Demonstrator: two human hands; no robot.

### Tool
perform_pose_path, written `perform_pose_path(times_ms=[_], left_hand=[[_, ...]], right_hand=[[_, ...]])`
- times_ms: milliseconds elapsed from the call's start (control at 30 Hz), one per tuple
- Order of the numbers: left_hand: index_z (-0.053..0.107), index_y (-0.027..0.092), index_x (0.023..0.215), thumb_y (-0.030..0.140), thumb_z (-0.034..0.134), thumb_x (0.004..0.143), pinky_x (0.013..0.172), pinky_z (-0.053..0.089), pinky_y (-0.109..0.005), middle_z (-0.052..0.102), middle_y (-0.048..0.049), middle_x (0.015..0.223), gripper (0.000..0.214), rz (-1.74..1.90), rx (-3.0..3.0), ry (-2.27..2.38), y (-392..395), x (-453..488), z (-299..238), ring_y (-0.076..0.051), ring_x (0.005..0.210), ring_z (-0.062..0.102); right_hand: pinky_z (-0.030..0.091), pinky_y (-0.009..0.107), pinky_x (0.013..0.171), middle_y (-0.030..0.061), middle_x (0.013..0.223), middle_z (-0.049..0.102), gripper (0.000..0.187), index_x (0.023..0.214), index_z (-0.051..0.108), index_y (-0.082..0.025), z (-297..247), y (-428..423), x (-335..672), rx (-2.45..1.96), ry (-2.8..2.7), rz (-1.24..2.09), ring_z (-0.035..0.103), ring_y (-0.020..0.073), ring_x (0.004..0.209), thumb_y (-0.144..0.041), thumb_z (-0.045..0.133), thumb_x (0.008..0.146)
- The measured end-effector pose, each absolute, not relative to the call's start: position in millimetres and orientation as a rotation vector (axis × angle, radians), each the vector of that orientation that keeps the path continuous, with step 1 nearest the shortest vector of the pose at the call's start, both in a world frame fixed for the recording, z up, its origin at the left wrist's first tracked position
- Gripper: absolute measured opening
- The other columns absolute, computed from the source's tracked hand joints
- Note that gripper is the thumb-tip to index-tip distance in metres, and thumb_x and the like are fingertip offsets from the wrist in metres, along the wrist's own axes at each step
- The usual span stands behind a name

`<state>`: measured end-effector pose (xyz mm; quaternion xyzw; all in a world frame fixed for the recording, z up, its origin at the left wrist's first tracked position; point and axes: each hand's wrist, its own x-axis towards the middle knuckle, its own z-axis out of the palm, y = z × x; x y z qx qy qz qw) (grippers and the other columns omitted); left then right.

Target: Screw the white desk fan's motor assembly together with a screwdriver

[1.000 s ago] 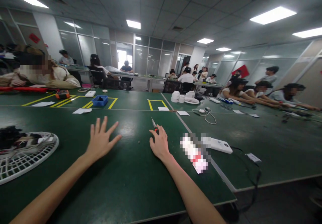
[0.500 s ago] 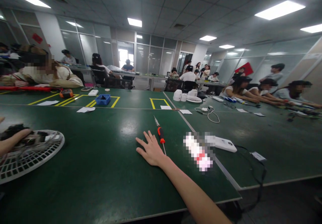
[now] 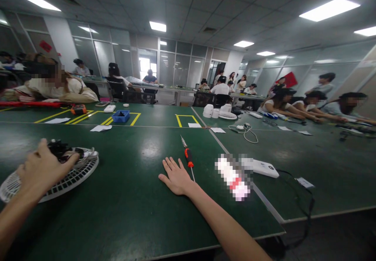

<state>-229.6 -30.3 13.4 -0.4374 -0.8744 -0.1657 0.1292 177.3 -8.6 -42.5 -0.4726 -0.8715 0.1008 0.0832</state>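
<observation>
My left hand [image 3: 44,169] grips the near side of a white fan grille [image 3: 73,177] that lies on the green table [image 3: 141,210]; a black part [image 3: 60,149] and wires sit on top of the grille. My right hand [image 3: 176,177] lies flat on the table with its fingers stretched out and holds nothing. Just right of its fingers lies a screwdriver [image 3: 188,157] with a red-and-black handle, its tip pointing away from me.
A blurred white-and-red object [image 3: 233,177] and a white power bank [image 3: 261,168] with a black cable lie to the right. Farther back are a blue tray [image 3: 121,116], papers, a small white fan [image 3: 227,112] and a coiled cable [image 3: 246,132]. Several people sit at the surrounding tables.
My left hand reached to the fan grille, took hold of it and drew it rightward, closer to me. My right hand let go of the screwdriver and now rests flat beside it.
</observation>
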Motion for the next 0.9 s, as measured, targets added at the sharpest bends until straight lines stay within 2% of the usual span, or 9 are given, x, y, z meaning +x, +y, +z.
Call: perform_pose_path(times_ms=[67,233,400,500,633,900], left_hand=[[0.014,0.001,0.161,0.075,0.024,0.094,0.105,0.047,-0.06,0.048,-0.0365,0.149,0.1,-0.621,-1.379,-2.59,-26.7,-197.4,20.8,-0.049,0.135,0.054],[0.011,0.001,0.162,0.067,0.038,0.095,0.115,0.037,-0.064,0.041,-0.0367,0.153,0.098,-0.82,-1.65,-2.48,-11.2,-133.3,22.6,-0.052,0.143,0.045],[0.018,0.001,0.162,0.06,0.048,0.094,0.116,0.038,-0.059,0.051,-0.0319,0.149,0.094,-0.98,-1.822,-2.232,4.0,-79.7,9.2,-0.046,0.14,0.051],[0.023,0.003,0.161,0.057,0.048,0.094,0.118,0.037,-0.057,0.049,-0.0295,0.153,0.09,-1.076,-1.916,-2.037,10.8,-51.3,-2.8,-0.043,0.142,0.05],[0.029,0.007,0.159,0.055,0.053,0.093,0.116,0.039,-0.058,0.049,-0.0269,0.156,0.085,-1.197,-2.022,-1.813,17.1,-25.1,-18.6,-0.041,0.14,0.053],[0.035,0.013,0.157,0.058,0.063,0.091,0.112,0.046,-0.059,0.053,-0.0247,0.154,0.085,-1.411,-2.09,-1.63,19.3,-4.2,-37.1,-0.041,0.137,0.057]], right_hand=[[0.008,0.057,0.131,0.0164,0.172,0.024,0.076,0.165,0.029,-0.01,-43.0,-8.9,177.7,-1.392,-2.595,0.305,0.017,0.0288,0.162,-0.06,0.026,0.107],[0.011,0.054,0.131,0.0168,0.172,0.024,0.078,0.165,0.028,-0.009,-45.0,-8.3,177.0,-1.409,-2.522,0.311,0.018,0.0294,0.162,-0.06,0.03,0.106],[0.014,0.05,0.131,0.0187,0.172,0.021,0.077,0.165,0.028,-0.005,-45.2,-8.6,171.4,-1.536,-2.384,0.323,0.016,0.0305,0.162,-0.055,0.034,0.106],[0.016,0.049,0.131,0.0198,0.172,0.023,0.077,0.164,0.029,-0.003,-40.3,-7.5,172.8,-1.558,-2.344,0.353,0.017,0.0313,0.162,-0.051,0.042,0.104],[0.021,0.051,0.13,0.0205,0.172,0.023,0.079,0.164,0.028,-0.002,-31.1,-3.1,181.6,-1.579,-2.148,0.275,0.017,0.0321,0.162,-0.032,0.055,0.096],[0.023,0.051,0.13,0.0191,0.17,0.032,0.079,0.164,0.029,-0.004,-33.4,-1.6,182.9,-1.278,-2.071,0.173,0.021,0.0294,0.162,-0.016,0.05,0.089]])
